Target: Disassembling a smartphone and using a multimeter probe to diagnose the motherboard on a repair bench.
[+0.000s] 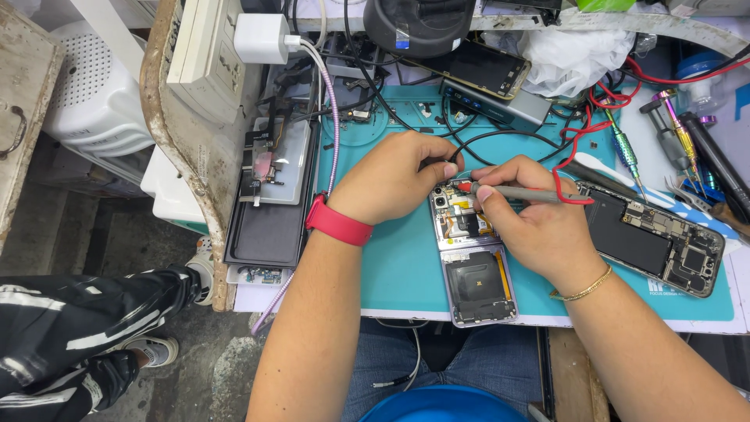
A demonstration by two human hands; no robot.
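Fingers of the right hand (539, 227) pinch a grey probe (519, 193) with a red tip, which touches the upper half of the opened folding phone (471, 262) on the teal mat (398, 266). The left hand (391, 178), fingers curled together, pinches a black lead just above that phone. A second opened phone (660, 238) lies right of it.

bare teal mat (398, 270) left of opened phone (473, 262), second phone (656, 238) and screwdrivers (625, 148) crowd right
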